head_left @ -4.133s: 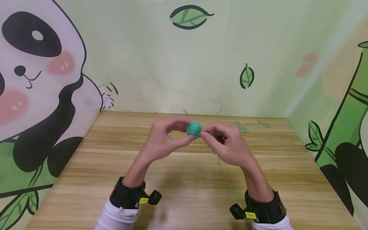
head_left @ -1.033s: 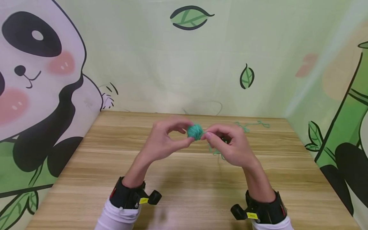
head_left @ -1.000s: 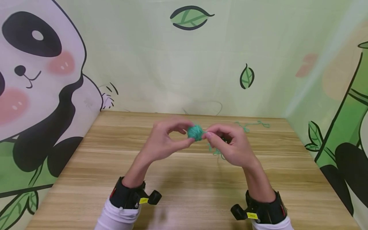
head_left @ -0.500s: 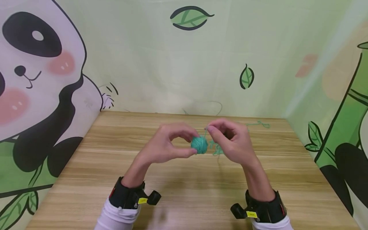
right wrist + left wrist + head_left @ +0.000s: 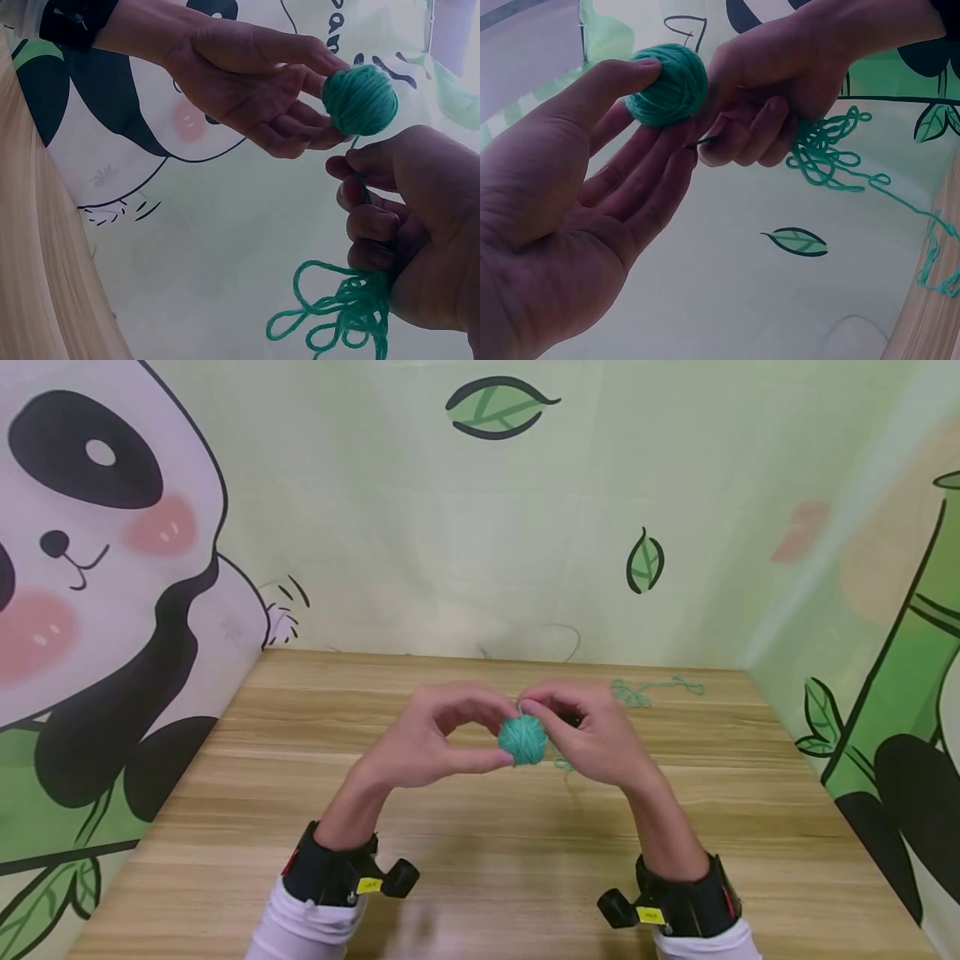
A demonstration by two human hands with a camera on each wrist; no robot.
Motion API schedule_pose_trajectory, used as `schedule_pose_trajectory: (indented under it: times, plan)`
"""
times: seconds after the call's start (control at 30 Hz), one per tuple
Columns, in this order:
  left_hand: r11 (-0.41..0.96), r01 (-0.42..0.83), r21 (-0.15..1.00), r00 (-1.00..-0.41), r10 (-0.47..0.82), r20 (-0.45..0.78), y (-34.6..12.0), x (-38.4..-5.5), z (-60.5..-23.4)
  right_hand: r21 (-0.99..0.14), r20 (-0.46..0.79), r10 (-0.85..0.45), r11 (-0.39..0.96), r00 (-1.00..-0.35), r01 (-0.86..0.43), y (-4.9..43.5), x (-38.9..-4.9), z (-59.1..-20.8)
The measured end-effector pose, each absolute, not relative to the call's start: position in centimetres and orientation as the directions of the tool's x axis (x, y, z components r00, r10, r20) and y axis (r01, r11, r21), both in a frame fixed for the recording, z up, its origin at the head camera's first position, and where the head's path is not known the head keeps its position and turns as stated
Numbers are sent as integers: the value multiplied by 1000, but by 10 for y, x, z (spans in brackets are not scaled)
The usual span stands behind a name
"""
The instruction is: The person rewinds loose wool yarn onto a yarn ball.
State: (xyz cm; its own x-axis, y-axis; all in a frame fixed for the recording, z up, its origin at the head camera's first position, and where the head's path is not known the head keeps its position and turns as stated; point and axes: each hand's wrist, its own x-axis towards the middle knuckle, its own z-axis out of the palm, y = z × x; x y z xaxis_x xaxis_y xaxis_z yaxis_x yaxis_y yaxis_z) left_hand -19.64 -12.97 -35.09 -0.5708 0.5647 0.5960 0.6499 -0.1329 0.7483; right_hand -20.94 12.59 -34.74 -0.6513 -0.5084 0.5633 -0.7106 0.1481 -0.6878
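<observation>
Right hand has moved nearer the yarn ball since the last frame. We record one ball above the table, room toward both side edges, pinched by the left hand's fingers; the right's pinch one strand (loose loops trail beyond).

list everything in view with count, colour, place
yarn ball: 1, teal, near head view's centre
loose yarn: uncounted loops, teal, right of ball in head view
table: 1, light brown, below the yarn
backdrop: 1, pale green, behind table
panda face: 1, black-and-white, backdrop's left
leaf pictures: several, green, on backdrop
bamboo picture: 1, green, backdrop's right
wrist cameras: 2, black, on wrists
sleeves: 2, white, on forearms
left hand: 1, bare, holding ball
right hand: 1, bare, pinching yarn
</observation>
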Motion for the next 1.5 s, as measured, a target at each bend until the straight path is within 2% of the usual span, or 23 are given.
schedule_pose_trajectory:
  times: [0.43, 0.67, 0.9, 1.1, 1.5]
  plan:
    - [-205, 657, 726, -614, 414, 672, -129, -197, -351, -644, 550, -540, 211, -637, -736, 126, -213, -350]
    - [-227, 682, 695, -621, 322, 715, -129, -200, -351, -579, 561, -566, 253, -604, -775, 123, -216, -351]
    - [-151, 695, 703, -662, 248, 708, -129, -202, -352, -526, 562, -616, 249, -551, -814, 122, -215, -352]
    - [-73, 698, 712, -688, 209, 695, -128, -203, -352, -530, 548, -644, 227, -534, -817, 122, -209, -347]
    - [90, 730, 677, -675, 246, 695, -125, -207, -355, -572, 577, -616, 165, -537, -803, 125, -199, -340]
